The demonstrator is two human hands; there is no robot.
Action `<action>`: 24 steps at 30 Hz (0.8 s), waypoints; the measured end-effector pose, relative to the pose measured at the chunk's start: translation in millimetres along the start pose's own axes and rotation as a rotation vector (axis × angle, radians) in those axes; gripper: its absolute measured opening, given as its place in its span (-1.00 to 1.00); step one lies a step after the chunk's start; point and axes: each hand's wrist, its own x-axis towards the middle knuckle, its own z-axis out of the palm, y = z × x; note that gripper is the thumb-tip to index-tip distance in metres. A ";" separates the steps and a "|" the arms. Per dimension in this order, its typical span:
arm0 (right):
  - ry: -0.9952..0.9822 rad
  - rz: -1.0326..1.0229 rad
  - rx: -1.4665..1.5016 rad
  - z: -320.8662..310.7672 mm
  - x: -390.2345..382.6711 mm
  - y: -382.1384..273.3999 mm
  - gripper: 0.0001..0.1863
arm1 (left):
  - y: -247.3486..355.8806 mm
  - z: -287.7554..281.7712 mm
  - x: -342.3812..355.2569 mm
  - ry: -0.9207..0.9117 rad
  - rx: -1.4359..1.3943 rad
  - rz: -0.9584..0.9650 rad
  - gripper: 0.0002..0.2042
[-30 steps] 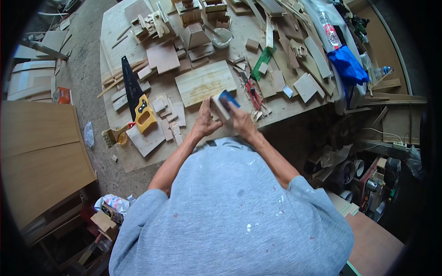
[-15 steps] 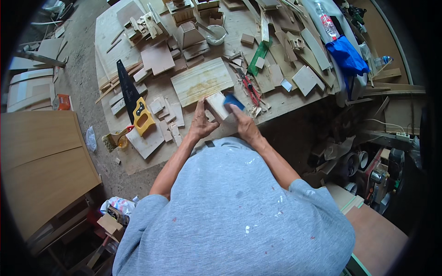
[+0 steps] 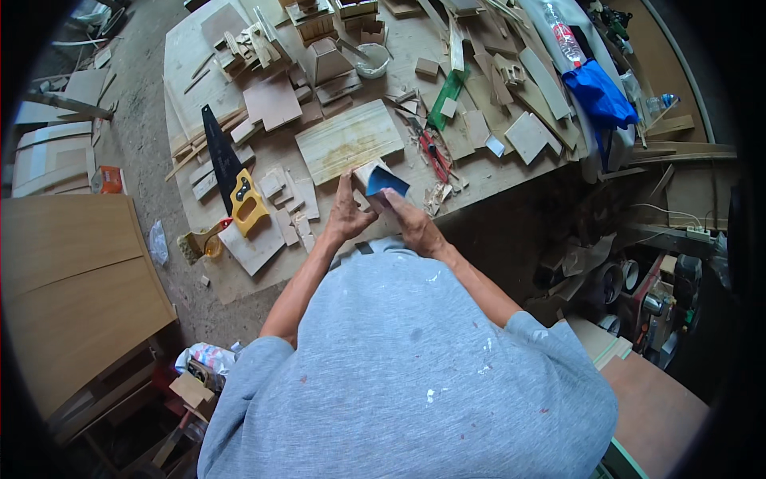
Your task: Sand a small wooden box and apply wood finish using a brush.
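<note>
My left hand [image 3: 345, 214] grips a small pale wooden block [image 3: 365, 172] near the workbench's front edge. My right hand [image 3: 419, 225] pinches a blue sheet [image 3: 387, 180], apparently sandpaper, over the block's top. Just beyond them lies a pale board [image 3: 347, 142] with yellowish stains. To their left is a black handsaw with a yellow handle [image 3: 248, 209] beside small wood offcuts [image 3: 279, 188]. Red-handled pliers [image 3: 433, 153] lie to their right among shavings [image 3: 437, 197].
The workbench [image 3: 503, 180] carries wood pieces, a white tub [image 3: 373, 62], a green strip [image 3: 448, 100], a plastic bottle [image 3: 565, 36] and a blue bag [image 3: 598, 96]. A brush [image 3: 194, 246] sits at the front left. Panels [image 3: 72, 271] stand left; machinery [image 3: 638, 295] is below right.
My right hand and the blue sheet have shifted left across the block, covering more of its top. My left hand stays in much the same place.
</note>
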 end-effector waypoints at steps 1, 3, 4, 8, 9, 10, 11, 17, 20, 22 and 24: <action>0.011 0.162 0.011 -3.6 -1.5 9.2 -0.52 | 4.2 -0.3 -5.7 0.025 -0.005 0.015 -0.01; -0.106 0.454 0.149 -20.1 12.1 31.6 -0.49 | 6.8 -0.4 -6.2 0.034 -0.004 0.026 -0.02; -0.107 0.452 0.150 -15.5 9.7 26.6 -0.49 | 4.3 -0.6 -7.1 0.043 0.000 0.043 -0.02; -0.024 0.064 0.033 4.0 26.8 6.2 -0.54 | -5.0 2.4 -7.2 0.037 0.044 0.019 -0.02; 0.018 0.106 -0.031 8.6 29.7 20.8 -0.54 | -2.8 2.9 -6.5 0.046 0.027 0.066 -0.01; 0.061 0.147 -0.095 10.1 33.7 37.0 -0.54 | -0.6 3.2 -4.7 0.055 0.011 0.114 0.00; -0.077 0.503 0.094 1.0 45.0 37.4 -0.53 | 1.8 2.6 -4.9 0.055 -0.003 0.062 0.00; -0.129 0.025 0.044 14.2 43.6 3.3 -0.37 | -32.1 0.7 -21.6 0.011 -0.062 0.106 0.04; -0.037 0.074 -0.192 10.9 50.6 42.4 -0.41 | -32.1 2.3 -18.7 0.193 0.170 0.260 -0.01; -0.044 0.094 -0.159 10.9 44.9 47.1 -0.41 | -24.4 -5.0 -29.7 0.190 0.199 0.168 0.02; -0.196 0.045 -0.333 -1.9 45.8 6.4 -0.38 | -32.8 -12.5 -48.5 0.192 0.461 0.113 0.14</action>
